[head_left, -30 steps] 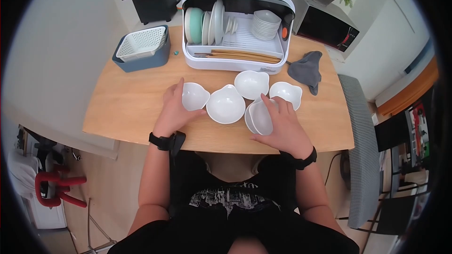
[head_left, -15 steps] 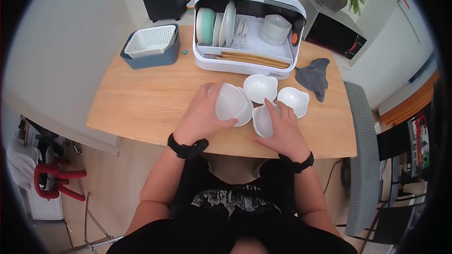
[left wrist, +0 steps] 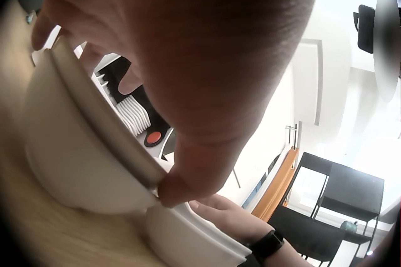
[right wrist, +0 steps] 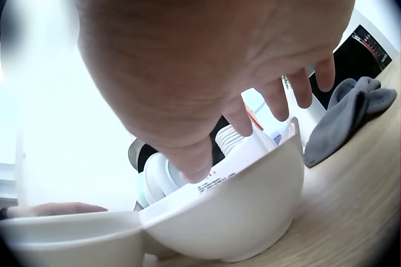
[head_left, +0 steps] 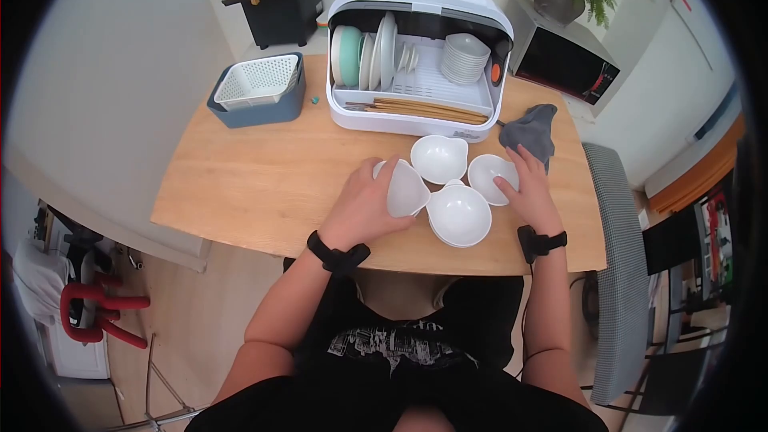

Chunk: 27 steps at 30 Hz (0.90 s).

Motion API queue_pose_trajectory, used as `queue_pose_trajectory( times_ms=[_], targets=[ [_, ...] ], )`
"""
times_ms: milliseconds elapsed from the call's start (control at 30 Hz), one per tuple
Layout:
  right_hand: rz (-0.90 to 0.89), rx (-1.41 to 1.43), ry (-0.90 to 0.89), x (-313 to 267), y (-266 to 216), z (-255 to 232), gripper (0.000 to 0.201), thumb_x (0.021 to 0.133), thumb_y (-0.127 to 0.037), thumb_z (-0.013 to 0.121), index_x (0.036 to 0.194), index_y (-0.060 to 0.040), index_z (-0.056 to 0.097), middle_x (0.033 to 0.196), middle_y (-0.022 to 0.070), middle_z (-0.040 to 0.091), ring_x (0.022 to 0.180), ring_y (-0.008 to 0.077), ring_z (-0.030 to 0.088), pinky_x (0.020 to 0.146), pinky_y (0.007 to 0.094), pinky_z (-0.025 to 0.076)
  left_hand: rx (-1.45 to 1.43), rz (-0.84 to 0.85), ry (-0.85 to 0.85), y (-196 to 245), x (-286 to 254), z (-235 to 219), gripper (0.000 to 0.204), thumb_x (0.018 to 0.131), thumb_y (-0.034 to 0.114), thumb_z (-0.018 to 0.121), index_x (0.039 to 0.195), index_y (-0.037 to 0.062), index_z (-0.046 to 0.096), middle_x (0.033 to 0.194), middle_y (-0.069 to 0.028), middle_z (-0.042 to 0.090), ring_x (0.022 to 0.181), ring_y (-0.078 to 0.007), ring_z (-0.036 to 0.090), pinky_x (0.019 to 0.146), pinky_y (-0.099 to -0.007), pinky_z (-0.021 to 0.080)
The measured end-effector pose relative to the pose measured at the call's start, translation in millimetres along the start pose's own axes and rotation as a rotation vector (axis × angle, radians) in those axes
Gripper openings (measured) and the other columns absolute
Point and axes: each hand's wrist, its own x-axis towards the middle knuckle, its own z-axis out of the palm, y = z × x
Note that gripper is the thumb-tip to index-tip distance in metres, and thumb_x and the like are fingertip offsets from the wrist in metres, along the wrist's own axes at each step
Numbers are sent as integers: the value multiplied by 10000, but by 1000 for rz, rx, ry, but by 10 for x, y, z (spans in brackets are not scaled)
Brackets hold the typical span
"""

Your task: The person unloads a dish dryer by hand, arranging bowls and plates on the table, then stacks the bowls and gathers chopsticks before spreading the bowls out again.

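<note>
In the head view my left hand (head_left: 364, 204) grips white spouted bowls (head_left: 406, 190), thumb at the near rim and fingers at the far side. The left wrist view shows doubled rims on these nested bowls (left wrist: 81, 135), close over the table. Just right of them sits a stack of similar bowls (head_left: 460, 216). My right hand (head_left: 534, 192) is spread over the right-hand bowl (head_left: 488, 178), its thumb over the inside. In the right wrist view the fingers (right wrist: 276, 99) hang relaxed above this bowl's rim (right wrist: 238, 198). Another white bowl (head_left: 438, 160) stands behind the stack.
Behind the bowls stands an open white dish cabinet (head_left: 416, 124) with plates, stacked dishes and chopsticks. A grey cloth (head_left: 530, 132) lies at the right. A blue basin (head_left: 260, 116) holding a white basket (head_left: 256, 80) sits at the back left. The microwave (head_left: 560, 56) is at the back right.
My left hand has carried its bowl right to the middle bowl and now grips the two nested. My right hand has left the front stack and moved right and back to the right-hand bowl.
</note>
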Motion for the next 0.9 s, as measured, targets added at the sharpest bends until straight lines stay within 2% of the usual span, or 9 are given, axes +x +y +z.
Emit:
queue_pose_trajectory(
  times_ms=[233, 400, 567, 633, 667, 700, 767, 833, 900],
  targets=[
    [-98, -68, -203, 102, 6, 152, 806, 984, -524, 753, 1596, -54, 520, 1682, 266, 423, 1591, 453, 328, 1307, 535, 272, -19, -74, -49, -62, -41, -112, 1079, 761, 340, 925, 1647, 18, 401, 1561, -318, 454, 1435, -491, 508, 1192, -492, 479],
    [-80, -68, -234, 99, 39, 127, 850, 984, -573, 728, 1620, -60, 496, 1710, 228, 402, 1613, 449, 289, 1315, 537, 246, 41, -166, -30, -208, -39, -179, 1106, 772, 325, 919, 1665, 2, 352, 1587, -344, 421, 1464, -503, 480, 1203, -485, 476],
    [-113, -88, -263, 52, 82, 42, 889, 969, -587, 741, 1650, -88, 464, 1745, 176, 376, 1635, 443, 247, 1322, 562, 204, 71, -154, -45, -287, 25, -169, 1134, 762, 319, 924, 1674, -5, 333, 1591, -350, 411, 1472, -508, 466, 1212, -495, 464],
    [-123, -57, -319, 34, 50, -55, 948, 932, -576, 783, 1688, -140, 413, 1772, 164, 333, 1646, 437, 220, 1330, 566, 189, 111, -118, -39, -269, 104, -147, 1143, 754, 317, 929, 1675, -6, 334, 1587, -350, 414, 1468, -511, 466, 1213, -499, 461],
    [-120, -59, -316, 30, 64, -65, 948, 932, -576, 783, 1688, -140, 413, 1772, 164, 333, 1646, 437, 220, 1330, 566, 189, 80, -176, -43, -250, 145, -149, 1151, 742, 319, 935, 1674, -2, 340, 1572, -346, 425, 1458, -513, 470, 1214, -504, 456],
    [-115, -49, -317, 29, 84, -68, 1020, 874, -582, 834, 1687, -133, 412, 1768, 163, 341, 1647, 438, 221, 1329, 568, 191, 50, -234, -48, -221, 173, -157, 1160, 730, 320, 942, 1673, 2, 347, 1557, -343, 436, 1449, -515, 473, 1216, -508, 452],
    [-108, -40, -315, 35, 122, -95, 1092, 817, -588, 885, 1686, -126, 411, 1763, 162, 349, 1647, 440, 221, 1328, 570, 194, 31, -225, -14, -147, 154, -188, 1160, 724, 328, 943, 1674, 13, 356, 1542, -338, 446, 1437, -513, 482, 1213, -510, 452],
    [-107, -12, -334, 44, 145, -150, 1225, 695, -560, 971, 1685, -112, 403, 1749, 165, 374, 1648, 442, 224, 1326, 574, 200, 12, -220, 17, -2, 133, -275, 1161, 718, 336, 944, 1674, 23, 365, 1526, -333, 456, 1424, -511, 491, 1210, -511, 452],
    [-120, -25, -342, 51, 102, -194, 1254, 665, -534, 993, 1685, -108, 399, 1740, 176, 384, 1646, 444, 229, 1324, 570, 208, -83, -71, 77, 224, 106, -360, 1154, 711, 350, 948, 1672, 49, 384, 1511, -332, 464, 1411, -525, 493, 1199, -517, 456]
  ],
)
